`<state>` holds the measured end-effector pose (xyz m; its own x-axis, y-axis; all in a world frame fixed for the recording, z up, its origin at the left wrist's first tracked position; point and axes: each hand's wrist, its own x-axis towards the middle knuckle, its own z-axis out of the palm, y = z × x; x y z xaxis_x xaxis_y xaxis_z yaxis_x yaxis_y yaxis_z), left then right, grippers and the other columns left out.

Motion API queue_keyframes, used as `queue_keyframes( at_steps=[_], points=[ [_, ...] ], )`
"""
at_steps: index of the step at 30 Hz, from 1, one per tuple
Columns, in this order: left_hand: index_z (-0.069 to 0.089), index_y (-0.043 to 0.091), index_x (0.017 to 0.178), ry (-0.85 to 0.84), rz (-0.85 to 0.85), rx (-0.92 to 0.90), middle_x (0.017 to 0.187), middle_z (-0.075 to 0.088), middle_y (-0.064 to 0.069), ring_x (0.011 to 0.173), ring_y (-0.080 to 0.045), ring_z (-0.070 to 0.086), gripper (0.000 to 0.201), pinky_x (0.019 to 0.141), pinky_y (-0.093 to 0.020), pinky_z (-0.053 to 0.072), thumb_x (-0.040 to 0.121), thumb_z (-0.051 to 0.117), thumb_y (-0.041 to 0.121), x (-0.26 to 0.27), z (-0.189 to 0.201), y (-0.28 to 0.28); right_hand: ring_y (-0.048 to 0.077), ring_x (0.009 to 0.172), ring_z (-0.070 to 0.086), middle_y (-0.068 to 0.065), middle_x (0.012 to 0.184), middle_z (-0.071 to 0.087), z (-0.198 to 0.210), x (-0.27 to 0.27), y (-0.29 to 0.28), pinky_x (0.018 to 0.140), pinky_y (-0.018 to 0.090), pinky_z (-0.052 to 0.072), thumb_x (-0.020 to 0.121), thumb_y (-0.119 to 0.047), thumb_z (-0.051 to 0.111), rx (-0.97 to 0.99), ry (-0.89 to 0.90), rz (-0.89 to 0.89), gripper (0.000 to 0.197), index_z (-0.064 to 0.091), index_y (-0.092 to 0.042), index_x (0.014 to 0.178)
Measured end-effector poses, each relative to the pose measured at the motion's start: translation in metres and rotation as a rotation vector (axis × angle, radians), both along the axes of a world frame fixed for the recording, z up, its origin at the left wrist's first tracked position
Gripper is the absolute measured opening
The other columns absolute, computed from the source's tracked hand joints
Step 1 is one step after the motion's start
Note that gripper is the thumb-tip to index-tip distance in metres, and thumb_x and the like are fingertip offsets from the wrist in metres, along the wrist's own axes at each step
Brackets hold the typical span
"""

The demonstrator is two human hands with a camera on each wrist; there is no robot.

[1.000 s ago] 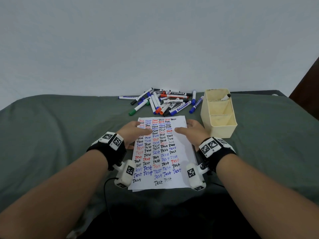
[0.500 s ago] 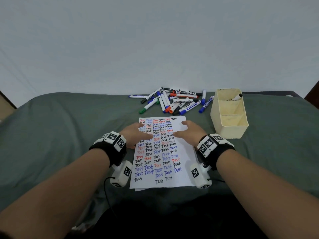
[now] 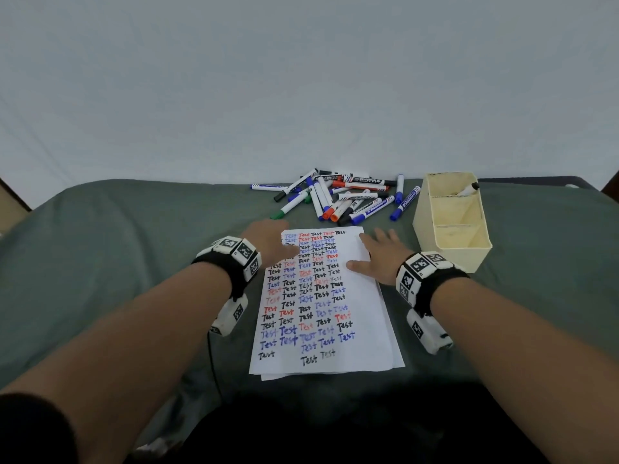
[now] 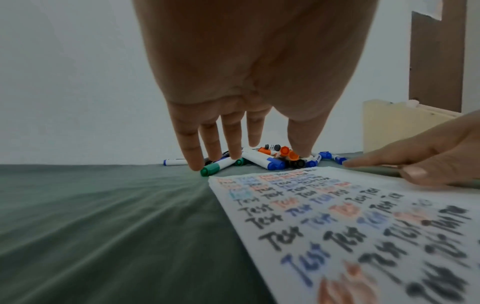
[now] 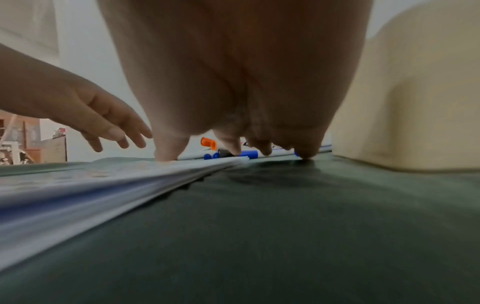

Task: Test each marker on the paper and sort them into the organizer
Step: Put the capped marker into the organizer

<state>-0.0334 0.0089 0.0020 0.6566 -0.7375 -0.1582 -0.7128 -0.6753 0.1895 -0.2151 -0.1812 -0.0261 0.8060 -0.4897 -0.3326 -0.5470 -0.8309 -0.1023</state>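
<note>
A flat white paper, crowded with hand-lettered "Test", lies mid-frame on wrinkled green cloth. The right hand lies flat, fingers spread, on its upper right edge, holding nothing. The left hand reaches over its upper left corner with straight fingers, tips at a green-capped marker; nothing is gripped. Smooth round markers lie heaped above the paper. The cream boxy organizer, upper right, has three compartments, one marker in the farthest. Bare cloth fills the left.

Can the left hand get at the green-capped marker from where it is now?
Probably yes. The left hand is open, its fingers at the green-capped marker, which lies at the near left edge of the marker pile with nothing over it.
</note>
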Motion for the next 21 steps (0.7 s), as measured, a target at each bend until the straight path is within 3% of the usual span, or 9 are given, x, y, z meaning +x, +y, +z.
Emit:
queue_keyframes(
  at_steps=[4, 10, 17, 19, 21],
  points=[
    [0.046, 0.02, 0.144, -0.018, -0.057, -0.023, 0.139, 0.056, -0.002, 0.121, -0.022, 0.056, 0.062, 0.101, -0.039, 0.048, 0.094, 0.059, 0.055, 0.005, 0.008, -0.026, 0.038, 0.155, -0.002, 0.009, 0.17, -0.003, -0.014, 0.0, -0.003, 0.123, 0.056, 0.012, 0.087, -0.085, 0.033, 0.015, 0.031, -0.029, 0.101, 0.001, -0.027, 0.163],
    [0.043, 0.028, 0.149, -0.06, -0.195, 0.006, 0.147, 0.052, -0.001, 0.13, -0.023, 0.052, 0.054, 0.104, -0.038, 0.043, 0.1, 0.052, 0.048, 0.008, 0.011, -0.066, 0.035, 0.156, -0.008, 0.007, 0.17, -0.013, -0.021, 0.002, -0.002, 0.122, 0.057, 0.003, 0.084, -0.089, 0.029, 0.046, 0.044, -0.041, 0.103, -0.006, -0.031, 0.162],
    [0.032, 0.034, 0.151, -0.062, -0.167, -0.106, 0.14, 0.054, -0.002, 0.115, -0.022, 0.06, 0.064, 0.089, -0.035, 0.05, 0.095, 0.063, 0.042, 0.011, -0.003, -0.095, 0.034, 0.155, -0.013, 0.006, 0.169, -0.017, -0.017, 0.002, -0.002, 0.122, 0.056, -0.001, 0.085, -0.087, 0.034, 0.104, 0.05, -0.045, 0.104, -0.008, -0.031, 0.162],
    [0.035, 0.034, 0.151, -0.047, -0.177, -0.111, 0.14, 0.054, -0.002, 0.112, -0.021, 0.06, 0.063, 0.087, -0.032, 0.049, 0.095, 0.064, 0.039, 0.013, -0.003, -0.101, 0.034, 0.155, -0.013, 0.006, 0.169, -0.017, -0.016, 0.002, -0.002, 0.123, 0.056, -0.001, 0.085, -0.087, 0.035, 0.107, 0.046, -0.046, 0.105, -0.009, -0.031, 0.162],
    [0.047, 0.028, 0.146, -0.064, -0.211, -0.067, 0.136, 0.058, -0.002, 0.114, -0.023, 0.06, 0.053, 0.089, -0.031, 0.047, 0.096, 0.063, 0.035, 0.015, -0.003, -0.107, 0.034, 0.155, -0.012, 0.006, 0.169, -0.017, -0.017, 0.002, -0.002, 0.123, 0.056, -0.001, 0.085, -0.087, 0.035, 0.106, 0.045, -0.046, 0.105, -0.009, -0.03, 0.162]
  ],
)
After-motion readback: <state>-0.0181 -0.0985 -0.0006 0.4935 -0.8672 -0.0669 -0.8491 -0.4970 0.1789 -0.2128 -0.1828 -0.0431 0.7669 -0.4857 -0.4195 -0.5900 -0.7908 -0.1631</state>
